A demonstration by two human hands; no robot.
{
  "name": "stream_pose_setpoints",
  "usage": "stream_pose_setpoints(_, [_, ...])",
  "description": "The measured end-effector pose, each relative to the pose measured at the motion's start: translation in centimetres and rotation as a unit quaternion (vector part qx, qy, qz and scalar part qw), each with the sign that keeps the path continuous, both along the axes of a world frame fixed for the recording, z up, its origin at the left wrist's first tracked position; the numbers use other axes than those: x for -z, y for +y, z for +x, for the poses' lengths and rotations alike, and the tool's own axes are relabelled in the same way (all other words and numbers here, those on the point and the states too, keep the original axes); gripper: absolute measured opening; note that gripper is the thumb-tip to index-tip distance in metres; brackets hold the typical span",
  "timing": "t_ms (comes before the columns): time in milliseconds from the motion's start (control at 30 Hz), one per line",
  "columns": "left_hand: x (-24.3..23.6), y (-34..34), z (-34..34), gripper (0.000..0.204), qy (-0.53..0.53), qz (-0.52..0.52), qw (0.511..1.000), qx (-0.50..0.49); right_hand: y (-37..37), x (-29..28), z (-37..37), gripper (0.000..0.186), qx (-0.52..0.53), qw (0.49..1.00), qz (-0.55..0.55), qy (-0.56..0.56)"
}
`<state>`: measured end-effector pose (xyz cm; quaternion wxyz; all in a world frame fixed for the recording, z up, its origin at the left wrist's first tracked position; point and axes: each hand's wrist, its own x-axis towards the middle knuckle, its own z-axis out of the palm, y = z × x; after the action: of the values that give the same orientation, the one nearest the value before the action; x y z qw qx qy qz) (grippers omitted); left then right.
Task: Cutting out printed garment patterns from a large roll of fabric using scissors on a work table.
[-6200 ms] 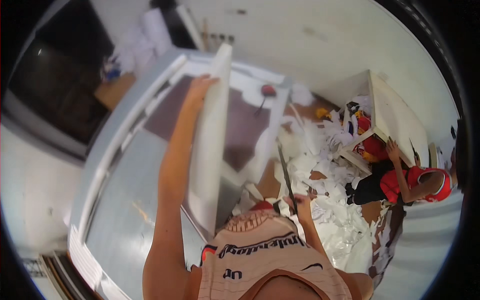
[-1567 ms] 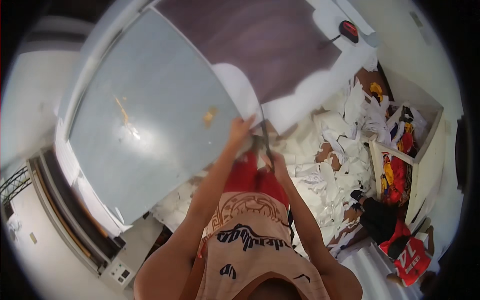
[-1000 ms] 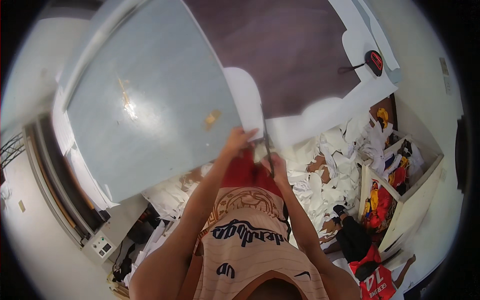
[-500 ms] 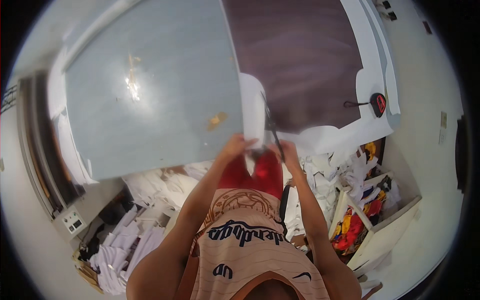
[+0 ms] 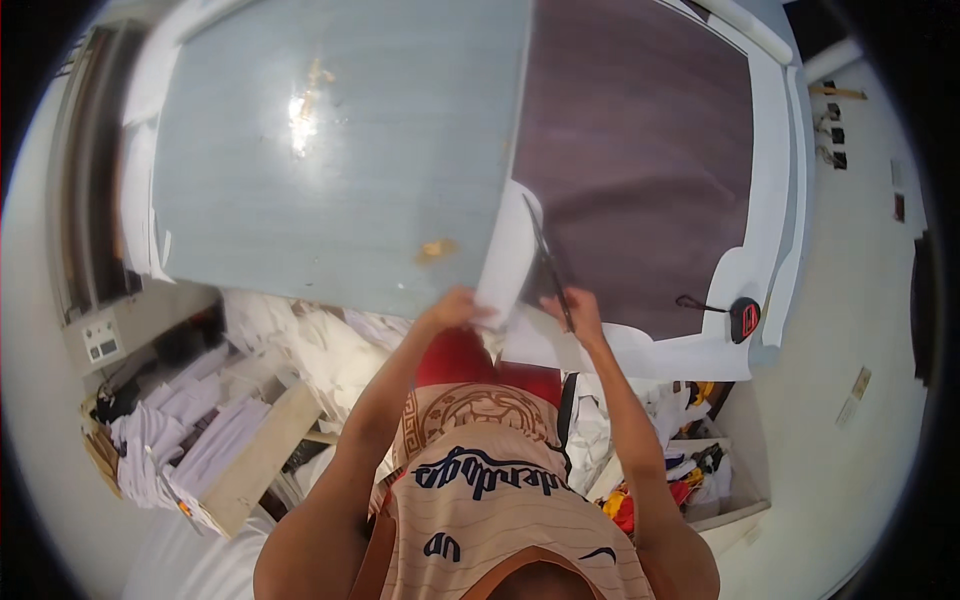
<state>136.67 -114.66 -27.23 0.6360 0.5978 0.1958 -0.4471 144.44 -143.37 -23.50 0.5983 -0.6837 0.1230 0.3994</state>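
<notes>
My right hand grips a pair of dark scissors by the handles, blades pointing away from me along the left edge of a large dark purple-brown sheet with a white border. Between the blades and the bare table a loose white strip curves toward me. Its near end is pinched in my left hand, at the table's front edge. I cannot tell whether the sheet is paper or cloth.
The grey-blue tabletop fills the left. A black and red tape measure lies on the sheet's right border. Heaps of white scraps lie below the table. Open boxes hold white pieces at left and coloured cloth at right.
My hands have moved apart, and the left one draws the white strip's near end leftward, away from the dark sheet. The view has turned, so the table and tape measure appear shifted.
</notes>
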Motion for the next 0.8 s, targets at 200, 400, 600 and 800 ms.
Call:
stream_pose_setpoints(200, [-1.9, -0.3, 1.6, 0.023, 0.028, 0.012, 1.000, 0.005, -0.7, -0.6, 7.3, 0.055, -0.162, 0.981, -0.090, -0.065])
stream_pose_setpoints(400, [1.7, -1.2, 0.8, 0.037, 0.021, 0.011, 1.000, -0.006, -3.0, -0.8, 9.8, 0.058, -0.210, 0.943, -0.130, -0.224])
stream_pose_setpoints(600, [0.7, 4.0, -3.1, 0.034, -0.078, 0.279, 0.957, 0.028, -8.4, -7.2, 3.6, 0.048, -0.074, 0.982, -0.085, -0.153])
stream_pose_setpoints(800, [-9.0, -4.3, 6.1, 0.033, -0.370, 0.534, 0.746, -0.147, -25.7, -15.4, -2.4, 0.053, 0.077, 0.971, -0.201, -0.106])
